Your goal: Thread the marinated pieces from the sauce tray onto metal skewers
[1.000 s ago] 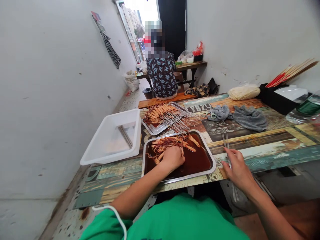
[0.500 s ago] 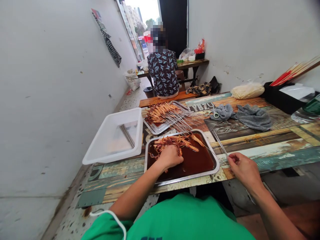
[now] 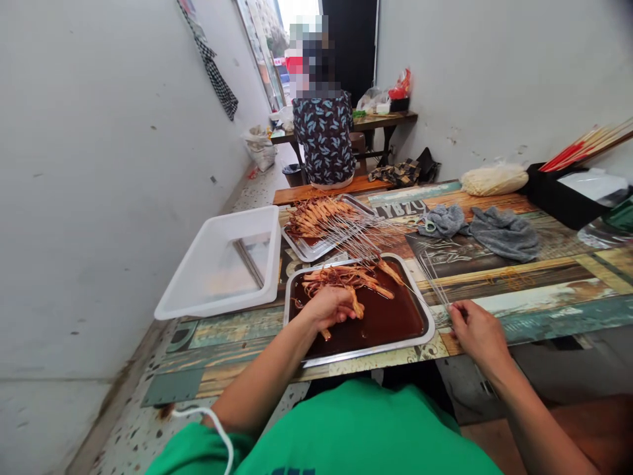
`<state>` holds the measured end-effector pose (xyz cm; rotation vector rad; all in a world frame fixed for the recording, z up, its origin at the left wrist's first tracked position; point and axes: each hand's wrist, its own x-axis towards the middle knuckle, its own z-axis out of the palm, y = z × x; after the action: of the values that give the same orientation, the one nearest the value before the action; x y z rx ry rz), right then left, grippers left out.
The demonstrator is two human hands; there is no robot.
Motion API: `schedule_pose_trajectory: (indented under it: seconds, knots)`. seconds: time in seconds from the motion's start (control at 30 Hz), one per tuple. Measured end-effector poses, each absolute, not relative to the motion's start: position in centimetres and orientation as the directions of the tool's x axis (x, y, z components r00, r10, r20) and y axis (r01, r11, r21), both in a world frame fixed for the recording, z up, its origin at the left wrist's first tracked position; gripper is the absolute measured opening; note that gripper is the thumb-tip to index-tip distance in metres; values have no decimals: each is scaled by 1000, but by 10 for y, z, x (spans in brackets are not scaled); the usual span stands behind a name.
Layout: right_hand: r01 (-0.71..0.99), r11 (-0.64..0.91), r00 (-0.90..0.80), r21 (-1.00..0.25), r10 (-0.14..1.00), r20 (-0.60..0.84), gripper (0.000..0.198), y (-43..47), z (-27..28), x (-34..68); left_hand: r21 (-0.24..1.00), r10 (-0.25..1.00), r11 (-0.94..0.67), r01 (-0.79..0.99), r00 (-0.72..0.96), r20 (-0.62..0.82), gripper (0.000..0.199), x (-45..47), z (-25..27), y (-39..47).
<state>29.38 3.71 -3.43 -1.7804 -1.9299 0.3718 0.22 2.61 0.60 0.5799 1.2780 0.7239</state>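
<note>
Stringy, wet, orange-brown food pieces lie on a patchwork wood-patterned table, heaped in the far left of a rectangular silver metal tray of dark, glossy liquid. My left hand has its fingers curled around one knobbly piece, partly hiding it. My right hand pinches thin, straight metal skewers right of the tray; their near ends are hard to make out.

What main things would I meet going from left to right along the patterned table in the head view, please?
White rectangular plastic tub → shallow rectangular silver metal tray → the person's bare right hand → black rectangular open-topped box.
</note>
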Motion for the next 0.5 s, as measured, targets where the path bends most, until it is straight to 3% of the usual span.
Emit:
schedule_pose_trajectory:
  seconds: [0.13, 0.2, 0.37, 0.5]
  knots:
    - [843, 130, -38, -522, 982, 183, 19, 38, -34, 293, 537, 639, 731, -420, 145, -756, 8, 5, 6, 26]
    - [832, 135, -30, -538, 979, 199, 14, 38, -34, 292, 492, 628, 720, -490, 157, -763, 10, 6, 6, 25]
    - [757, 182, -66, -627, 977, 204, 13, 38, -35, 289, 555, 760, 589, -588, 168, -628, 6, 10, 3, 19]
    - [662, 211, -131, -719, 977, 167, 19, 35, -35, 289, 583, 788, 575, -574, 198, -583, 4, 17, 10, 13]
